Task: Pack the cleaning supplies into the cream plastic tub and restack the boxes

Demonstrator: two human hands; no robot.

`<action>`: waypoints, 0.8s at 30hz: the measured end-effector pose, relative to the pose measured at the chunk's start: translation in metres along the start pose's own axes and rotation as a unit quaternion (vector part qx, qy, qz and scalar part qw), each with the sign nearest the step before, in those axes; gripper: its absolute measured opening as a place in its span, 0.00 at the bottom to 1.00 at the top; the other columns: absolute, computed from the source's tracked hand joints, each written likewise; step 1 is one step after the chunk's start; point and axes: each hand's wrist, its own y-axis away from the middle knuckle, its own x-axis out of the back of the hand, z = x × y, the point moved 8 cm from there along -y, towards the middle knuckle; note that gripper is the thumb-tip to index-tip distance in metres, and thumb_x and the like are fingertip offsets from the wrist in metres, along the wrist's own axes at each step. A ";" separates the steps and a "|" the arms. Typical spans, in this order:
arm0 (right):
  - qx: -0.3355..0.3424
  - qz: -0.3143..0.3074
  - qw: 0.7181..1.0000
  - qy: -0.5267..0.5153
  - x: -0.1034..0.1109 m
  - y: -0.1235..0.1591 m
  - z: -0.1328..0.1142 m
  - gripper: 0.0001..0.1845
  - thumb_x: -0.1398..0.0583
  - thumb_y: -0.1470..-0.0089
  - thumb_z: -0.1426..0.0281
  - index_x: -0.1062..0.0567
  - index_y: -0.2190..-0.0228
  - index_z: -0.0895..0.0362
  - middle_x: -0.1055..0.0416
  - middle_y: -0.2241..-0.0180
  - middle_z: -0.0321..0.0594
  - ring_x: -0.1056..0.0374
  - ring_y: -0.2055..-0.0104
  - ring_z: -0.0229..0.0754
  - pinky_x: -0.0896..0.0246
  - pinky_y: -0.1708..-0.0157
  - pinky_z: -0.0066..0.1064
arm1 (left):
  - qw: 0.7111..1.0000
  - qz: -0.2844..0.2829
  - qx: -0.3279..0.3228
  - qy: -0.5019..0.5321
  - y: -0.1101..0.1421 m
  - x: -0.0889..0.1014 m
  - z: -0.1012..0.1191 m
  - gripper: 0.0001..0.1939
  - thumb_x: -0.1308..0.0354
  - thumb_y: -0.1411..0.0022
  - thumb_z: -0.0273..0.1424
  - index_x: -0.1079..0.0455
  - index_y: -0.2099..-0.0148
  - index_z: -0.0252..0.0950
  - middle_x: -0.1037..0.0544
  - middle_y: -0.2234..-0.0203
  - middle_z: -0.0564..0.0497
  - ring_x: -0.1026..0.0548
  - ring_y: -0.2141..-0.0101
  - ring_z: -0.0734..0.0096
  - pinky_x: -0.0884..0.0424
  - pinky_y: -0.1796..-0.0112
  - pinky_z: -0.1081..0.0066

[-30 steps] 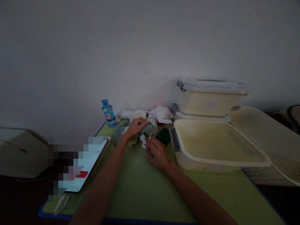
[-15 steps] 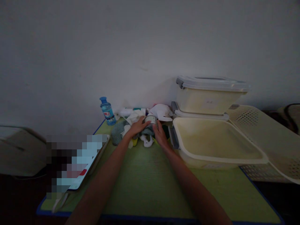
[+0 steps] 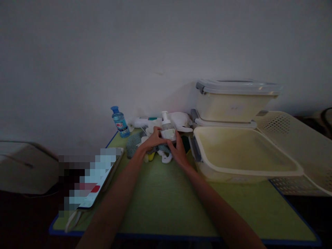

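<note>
Between my two hands stands a small pump bottle (image 3: 168, 134) with a white pump top, a clear body and a pale label. My left hand (image 3: 153, 139) grips its left side, the thumb across the lower front. On the other side my right hand (image 3: 178, 148) presses against it with its fingers. Beneath and around the bottle lie a grey-green mesh cloth (image 3: 132, 142), something yellow (image 3: 151, 156) and a white curved piece (image 3: 166, 157). Behind are a white bottle lying on its side (image 3: 146, 121) and a white spray bottle (image 3: 181, 120).
A blue bottle (image 3: 120, 121) stands at the table's back left. Nearer, a tablet (image 3: 94, 193) with a lit screen lies along the left edge. On the right are an open cream bin (image 3: 199, 173), a lidded bin (image 3: 233, 107) behind it and a perforated basket (image 3: 293, 145).
The pump bottle has come upright between my hands, its white pump top now showing. Both hands stay around it. The whole view has shifted slightly.
</note>
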 end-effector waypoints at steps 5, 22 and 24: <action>-0.031 -0.011 0.999 -0.005 0.001 0.003 -0.004 0.36 0.47 0.48 0.58 0.50 0.42 0.60 0.52 0.40 0.51 0.55 0.37 0.48 0.60 0.40 0.43 | 0.987 -0.130 0.041 0.081 0.005 -0.010 0.007 0.28 0.33 0.64 0.26 0.40 0.58 0.36 0.23 0.66 0.45 0.24 0.63 0.58 0.28 0.64 0.61; 0.012 0.052 0.999 0.008 0.019 0.007 -0.013 0.21 0.51 0.47 0.59 0.38 0.55 0.58 0.34 0.55 0.49 0.36 0.53 0.45 0.41 0.53 0.41 | 0.996 -0.072 0.047 -0.016 0.002 -0.013 0.002 0.33 0.37 0.54 0.40 0.43 0.49 0.33 0.31 0.54 0.40 0.32 0.53 0.57 0.36 0.52 0.59; 0.044 0.046 0.998 0.028 0.013 0.009 -0.017 0.26 0.47 0.49 0.59 0.40 0.51 0.59 0.38 0.49 0.51 0.40 0.47 0.47 0.45 0.49 0.43 | 0.998 -0.046 0.028 -0.038 -0.001 -0.012 0.004 0.23 0.44 0.47 0.43 0.38 0.54 0.33 0.29 0.58 0.43 0.32 0.54 0.59 0.36 0.52 0.61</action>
